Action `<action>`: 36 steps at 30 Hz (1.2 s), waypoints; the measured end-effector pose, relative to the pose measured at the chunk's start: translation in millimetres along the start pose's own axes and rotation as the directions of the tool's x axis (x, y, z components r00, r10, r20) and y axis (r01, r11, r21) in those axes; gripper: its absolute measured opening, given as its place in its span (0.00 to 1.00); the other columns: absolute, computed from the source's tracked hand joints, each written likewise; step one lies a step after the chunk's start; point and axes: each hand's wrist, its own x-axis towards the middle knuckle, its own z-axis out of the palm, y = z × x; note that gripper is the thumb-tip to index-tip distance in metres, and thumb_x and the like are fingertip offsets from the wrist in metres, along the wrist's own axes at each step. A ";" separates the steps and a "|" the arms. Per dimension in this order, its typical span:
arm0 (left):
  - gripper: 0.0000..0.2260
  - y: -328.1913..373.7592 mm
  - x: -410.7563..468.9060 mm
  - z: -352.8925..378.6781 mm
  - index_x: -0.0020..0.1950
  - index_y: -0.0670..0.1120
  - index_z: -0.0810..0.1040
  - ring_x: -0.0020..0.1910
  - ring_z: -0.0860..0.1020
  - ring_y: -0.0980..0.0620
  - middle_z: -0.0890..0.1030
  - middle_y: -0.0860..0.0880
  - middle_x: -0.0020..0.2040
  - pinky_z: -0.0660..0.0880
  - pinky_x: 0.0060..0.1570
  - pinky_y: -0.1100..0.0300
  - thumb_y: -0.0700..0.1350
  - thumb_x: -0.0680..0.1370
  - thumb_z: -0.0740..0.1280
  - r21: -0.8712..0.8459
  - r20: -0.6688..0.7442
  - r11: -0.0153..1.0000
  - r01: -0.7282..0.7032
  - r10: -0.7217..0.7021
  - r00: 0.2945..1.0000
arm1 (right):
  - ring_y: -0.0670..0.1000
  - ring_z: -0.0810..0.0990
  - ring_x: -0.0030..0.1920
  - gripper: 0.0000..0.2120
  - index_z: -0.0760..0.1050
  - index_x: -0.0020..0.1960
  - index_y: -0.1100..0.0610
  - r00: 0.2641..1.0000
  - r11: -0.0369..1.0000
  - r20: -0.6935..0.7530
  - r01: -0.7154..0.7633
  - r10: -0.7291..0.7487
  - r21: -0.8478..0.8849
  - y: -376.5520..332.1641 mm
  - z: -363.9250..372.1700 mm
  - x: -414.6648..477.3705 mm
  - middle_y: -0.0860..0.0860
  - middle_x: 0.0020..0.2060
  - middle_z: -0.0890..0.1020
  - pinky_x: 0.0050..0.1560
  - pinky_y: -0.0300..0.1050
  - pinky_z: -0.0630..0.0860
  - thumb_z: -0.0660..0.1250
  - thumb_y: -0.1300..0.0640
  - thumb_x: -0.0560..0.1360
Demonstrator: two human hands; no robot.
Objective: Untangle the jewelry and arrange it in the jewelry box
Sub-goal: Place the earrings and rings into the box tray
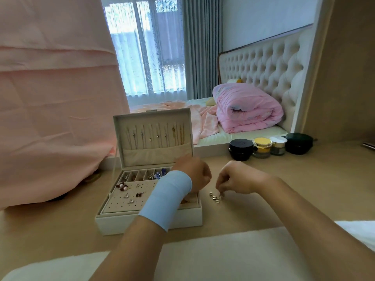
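Note:
An open white jewelry box [150,221] stands on the wooden desk, lid upright with several necklaces [156,136] hanging inside it. Earrings [129,191] sit on its perforated pad and in small compartments. A little pile of small metal jewelry pieces [215,196] lies on the desk just right of the box. My right hand [237,178] reaches down over that pile and pinches a small piece at its fingertips. My left hand [194,172], with a light blue wristband, hovers over the box's right rear corner with fingers curled; what it holds is hidden.
Several cosmetic jars [263,147] stand at the desk's back right. A pink cloth [50,108] drapes at the left behind the box. A bed with a rolled pink blanket [247,110] lies beyond the desk. A white cloth [223,256] covers the near edge.

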 end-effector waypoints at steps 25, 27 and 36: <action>0.02 -19.6 -3.1 1.9 0.45 0.56 0.82 0.41 0.78 0.61 0.82 0.60 0.40 0.79 0.50 0.56 0.48 0.74 0.72 -0.443 -0.120 0.895 0.055 -0.120 0.986 | 0.46 0.74 0.29 0.07 0.85 0.51 0.57 0.994 0.843 -0.109 0.043 0.019 0.537 -4.8 -3.4 -1.3 0.55 0.43 0.87 0.28 0.38 0.67 0.75 0.61 0.73; 0.02 -24.8 -3.9 1.1 0.43 0.56 0.82 0.43 0.79 0.59 0.82 0.59 0.40 0.79 0.51 0.55 0.48 0.73 0.70 -0.457 -0.143 0.888 0.058 -0.138 0.980 | 0.45 0.78 0.33 0.07 0.85 0.52 0.55 0.992 0.907 -0.119 0.018 0.035 0.422 -4.8 5.2 4.1 0.52 0.44 0.87 0.31 0.37 0.74 0.74 0.60 0.75; 0.09 -35.2 -8.1 -2.9 0.49 0.59 0.82 0.47 0.78 0.56 0.80 0.57 0.46 0.78 0.51 0.60 0.44 0.77 0.65 -0.486 -0.134 0.873 0.047 -0.128 0.983 | 0.42 0.82 0.43 0.02 0.87 0.43 0.47 0.991 0.996 -0.109 -0.078 0.074 -0.033 -10.8 27.0 10.9 0.41 0.41 0.85 0.50 0.49 0.83 0.76 0.50 0.72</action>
